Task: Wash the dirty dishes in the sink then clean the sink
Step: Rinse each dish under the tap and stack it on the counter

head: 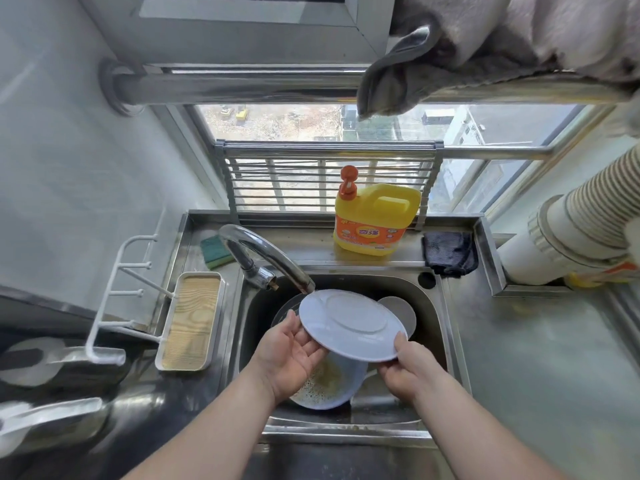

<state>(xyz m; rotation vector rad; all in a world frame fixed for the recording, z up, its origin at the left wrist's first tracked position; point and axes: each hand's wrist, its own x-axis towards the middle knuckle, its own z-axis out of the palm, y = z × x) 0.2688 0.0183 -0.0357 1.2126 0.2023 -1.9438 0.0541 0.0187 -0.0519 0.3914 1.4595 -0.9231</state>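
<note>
2 hands hold a white plate [351,325] upside down over the sink [434,317], just under the tap [263,254].
The left hand [289,355] lies nearly flat, fingers straight beneath the plate's rim; the right hand [407,367] pinches the near rim, thumb on top. Below in the sink sit a greasy, soiled bowl [327,384] and another dish [400,311]. A yellow soap jug [374,220], green sponge [214,252] and dark cloth [450,252] rest on the back ledge.

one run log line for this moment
step: dishwashing | left hand: supports white plate | right hand: grips plate rim | plate: upside down under faucet | sink: dirty bowl
</note>
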